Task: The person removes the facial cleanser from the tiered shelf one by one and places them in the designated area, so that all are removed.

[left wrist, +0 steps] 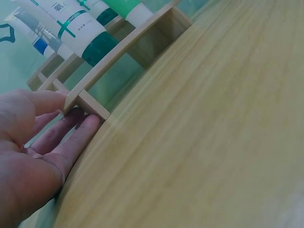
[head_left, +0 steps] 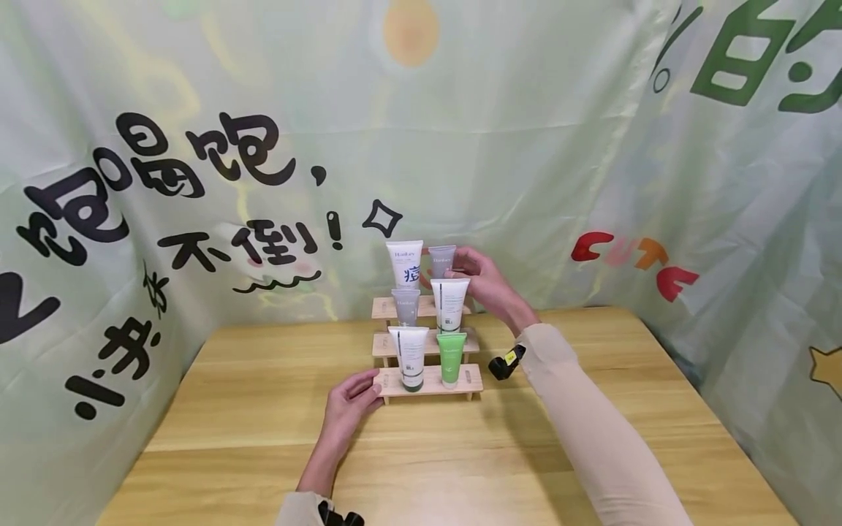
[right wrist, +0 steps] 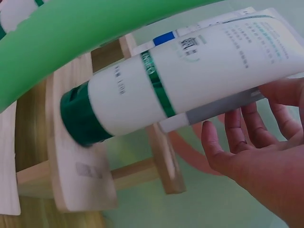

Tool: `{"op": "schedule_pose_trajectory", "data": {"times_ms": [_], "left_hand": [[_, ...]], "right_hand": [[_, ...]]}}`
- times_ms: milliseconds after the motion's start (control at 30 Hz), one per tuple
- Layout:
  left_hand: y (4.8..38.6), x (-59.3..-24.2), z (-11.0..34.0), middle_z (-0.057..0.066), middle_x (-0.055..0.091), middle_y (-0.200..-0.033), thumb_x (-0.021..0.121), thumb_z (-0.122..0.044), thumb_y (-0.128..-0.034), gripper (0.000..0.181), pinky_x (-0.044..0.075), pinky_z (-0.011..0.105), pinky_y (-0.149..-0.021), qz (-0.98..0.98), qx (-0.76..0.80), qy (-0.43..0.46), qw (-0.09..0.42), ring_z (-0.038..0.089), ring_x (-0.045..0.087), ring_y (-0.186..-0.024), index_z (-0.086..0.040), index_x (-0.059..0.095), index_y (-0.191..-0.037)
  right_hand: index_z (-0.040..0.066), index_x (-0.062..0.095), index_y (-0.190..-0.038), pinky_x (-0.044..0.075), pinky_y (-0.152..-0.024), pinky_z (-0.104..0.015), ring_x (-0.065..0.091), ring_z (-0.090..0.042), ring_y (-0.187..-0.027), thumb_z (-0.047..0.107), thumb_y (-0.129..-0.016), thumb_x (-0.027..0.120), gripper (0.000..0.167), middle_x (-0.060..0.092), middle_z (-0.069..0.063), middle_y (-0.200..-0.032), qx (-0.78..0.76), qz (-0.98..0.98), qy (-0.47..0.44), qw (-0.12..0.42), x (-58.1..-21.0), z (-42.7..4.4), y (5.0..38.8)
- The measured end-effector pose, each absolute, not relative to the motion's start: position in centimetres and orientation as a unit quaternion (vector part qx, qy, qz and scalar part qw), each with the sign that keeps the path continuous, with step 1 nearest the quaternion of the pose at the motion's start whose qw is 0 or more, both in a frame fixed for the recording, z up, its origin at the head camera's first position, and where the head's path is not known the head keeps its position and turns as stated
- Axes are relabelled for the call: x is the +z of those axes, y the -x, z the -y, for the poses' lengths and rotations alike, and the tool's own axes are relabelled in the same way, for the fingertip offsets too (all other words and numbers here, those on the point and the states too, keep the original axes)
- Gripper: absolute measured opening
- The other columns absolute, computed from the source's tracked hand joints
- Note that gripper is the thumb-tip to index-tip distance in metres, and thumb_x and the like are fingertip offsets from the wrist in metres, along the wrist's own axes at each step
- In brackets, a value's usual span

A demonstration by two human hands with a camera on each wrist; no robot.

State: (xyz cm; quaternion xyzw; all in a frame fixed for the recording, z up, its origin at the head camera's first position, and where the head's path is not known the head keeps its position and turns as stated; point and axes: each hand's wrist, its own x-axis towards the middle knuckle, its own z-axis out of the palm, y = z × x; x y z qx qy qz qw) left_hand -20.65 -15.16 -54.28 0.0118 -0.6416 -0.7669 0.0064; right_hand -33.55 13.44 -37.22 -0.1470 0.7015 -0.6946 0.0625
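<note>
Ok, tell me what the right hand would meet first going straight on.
The grey tube at the right hand comes first; then probably the blue-lettered white tube, though depth is unclear.

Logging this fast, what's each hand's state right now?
Left hand: holding the stand by its front left end.
Right hand: holding the back gray tube.

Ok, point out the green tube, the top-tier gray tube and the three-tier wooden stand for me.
Green tube (head_left: 451, 359), head view: middle of its body.
Top-tier gray tube (head_left: 441, 261), head view: upper body.
Three-tier wooden stand (head_left: 430, 380), head view: bare front board between two tubes.
</note>
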Motion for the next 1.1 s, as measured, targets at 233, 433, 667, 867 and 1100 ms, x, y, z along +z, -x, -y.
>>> {"op": "schedule_pose_trajectory", "data": {"times_ms": [233,433,667,867,1100], "left_hand": [[20.6,-54.5,15.0,0.029,0.065,-0.125,0.072,0.003,-0.0935,0.037,0.064,0.035,-0.088,0.643,-0.766,-0.019,-0.005,0.023,0.07,-0.103,0.008,0.065,-0.13],[21.1,-54.3,14.7,0.028,0.065,-0.126,0.073,0.001,-0.0931,0.038,0.063,0.038,-0.091,0.642,-0.767,-0.009,-0.013,0.027,0.069,-0.106,0.006,0.066,-0.13],[21.1,-54.1,14.9,0.028,0.065,-0.125,0.072,0.003,-0.0933,0.037,0.064,0.037,-0.089,0.648,-0.762,-0.006,-0.011,0.026,0.069,-0.105,0.006,0.066,-0.129],[21.0,-54.0,15.2,0.028,0.064,-0.126,0.072,0.001,-0.0942,0.037,0.063,0.037,-0.091,0.65,-0.76,-0.008,-0.006,0.027,0.069,-0.107,0.005,0.065,-0.131],[20.7,-54.1,15.4,0.028,0.065,-0.125,0.072,0.002,-0.0942,0.037,0.064,0.037,-0.09,0.647,-0.763,-0.013,-0.005,0.025,0.069,-0.104,0.007,0.064,-0.131]], "right_hand": [[0.001,0.046,-0.143,0.061,-0.088,-0.032,0.053,-0.032,-0.123,-0.003,-0.099,0.059,0.046,0.053,-0.021,-0.14,-0.705,-0.696,0.127,0.052,-38.0,-13.9,33.3],[0.004,0.045,-0.143,0.061,-0.095,-0.041,0.054,-0.026,-0.121,0.007,-0.104,0.06,0.042,0.051,-0.019,-0.14,-0.718,-0.685,0.125,0.007,-37.2,-16.4,32.4],[0.007,0.038,-0.147,0.058,-0.091,-0.03,0.049,-0.027,-0.125,0.019,-0.109,0.052,0.042,0.047,-0.021,-0.143,-0.693,-0.709,0.113,-0.066,-37.6,-19.2,30.4],[0.006,0.034,-0.146,0.056,-0.087,-0.024,0.052,-0.022,-0.118,0.022,-0.11,0.049,0.042,0.05,-0.024,-0.138,-0.679,-0.719,0.101,-0.108,-39.5,-20.4,28.1],[0.006,0.056,-0.136,0.063,-0.078,-0.023,0.062,-0.018,-0.104,0.018,-0.103,0.065,0.036,0.066,-0.005,-0.116,-0.717,-0.672,0.032,-0.182,-41.7,-20.6,26.0]]}}
